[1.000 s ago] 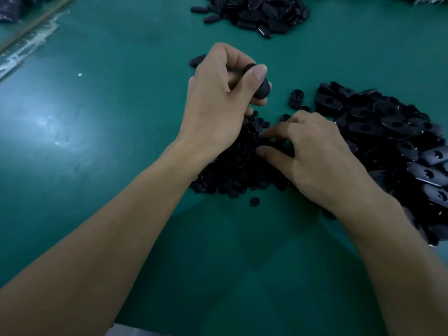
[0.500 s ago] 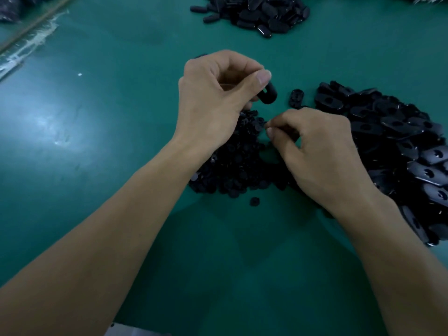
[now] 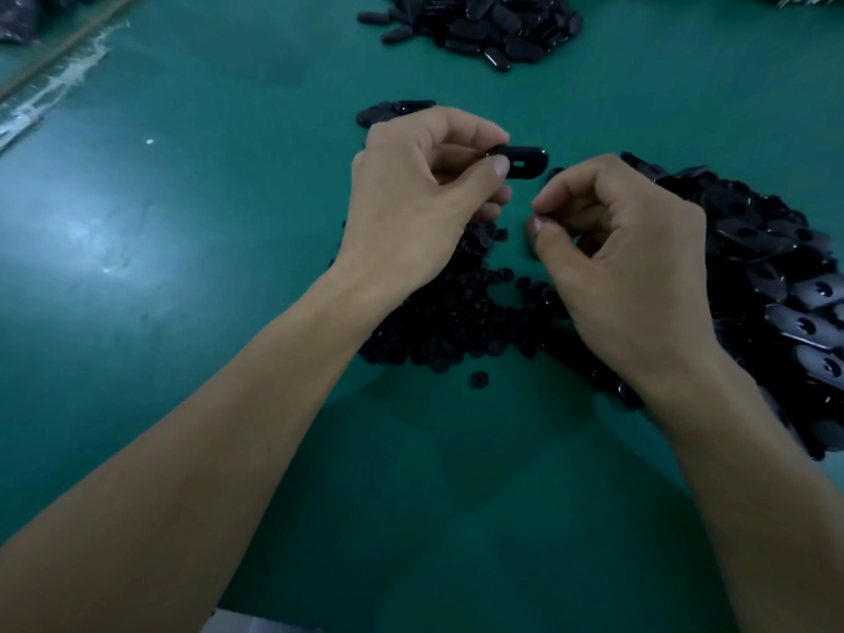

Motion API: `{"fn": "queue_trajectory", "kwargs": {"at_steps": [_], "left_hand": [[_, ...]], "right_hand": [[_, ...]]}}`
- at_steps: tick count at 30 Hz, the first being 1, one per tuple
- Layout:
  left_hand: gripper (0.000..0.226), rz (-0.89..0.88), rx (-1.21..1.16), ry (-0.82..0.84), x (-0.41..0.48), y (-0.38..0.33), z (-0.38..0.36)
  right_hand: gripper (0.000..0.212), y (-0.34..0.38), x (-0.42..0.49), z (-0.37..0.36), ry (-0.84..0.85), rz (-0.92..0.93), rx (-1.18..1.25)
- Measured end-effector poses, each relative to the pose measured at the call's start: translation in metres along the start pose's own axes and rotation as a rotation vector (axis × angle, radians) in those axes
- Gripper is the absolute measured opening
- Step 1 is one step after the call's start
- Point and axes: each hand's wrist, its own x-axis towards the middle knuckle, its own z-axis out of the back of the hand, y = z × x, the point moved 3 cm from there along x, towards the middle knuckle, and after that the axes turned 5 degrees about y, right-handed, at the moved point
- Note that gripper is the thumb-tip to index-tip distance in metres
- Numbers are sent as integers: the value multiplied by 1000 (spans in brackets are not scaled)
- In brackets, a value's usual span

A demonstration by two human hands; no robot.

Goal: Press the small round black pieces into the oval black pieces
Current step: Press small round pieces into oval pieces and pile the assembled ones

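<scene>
**Though lined up, not yet joined: several ways to fumble it**

Left hand [image 3: 424, 198]: held above the table [image 3: 205, 221], thumb and forefinger pinching one end of an oval black piece [image 3: 520, 163], with the slotted end poking out to the right.

Right hand [image 3: 630, 258]: just beside it, a little lower, apart from the oval. Fingers [image 3: 536, 226] curled, thumb and forefinger tips pressed together. Probably pinching a small round piece, though too small and too hidden to confirm.

Below both hands: heap of small round pieces [image 3: 456, 322], with one stray [image 3: 478, 379] at its near edge. To the right: large heap of oval pieces [image 3: 767, 276]. On the far side: another oval heap [image 3: 493, 25].

Risks, as judged from here:

- Slipping out of the pinch on approach. Cause: tiny part, fingertip-only grip. Drops into the round heap below, lost among identical parts, and costs a re-pick.
- Missing the slot or going in cocked. Cause: black on black, dim light, small opening. Jams or pops back out under pressure.
- Oval pivoting when pressed. Cause: gripped at one end only, with the push landing on the free end. Needs backing behind the slot.
- Wrong face of the round part leading. Cannot tell its orientation from here.
</scene>
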Motion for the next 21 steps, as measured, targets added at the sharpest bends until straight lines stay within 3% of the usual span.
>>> {"fn": "queue_trajectory", "kwargs": {"at_steps": [21], "left_hand": [[15,-89,204,69,-2,-7,-4]], "right_hand": [[23,-2,2,3,-60,-32,85]]}}
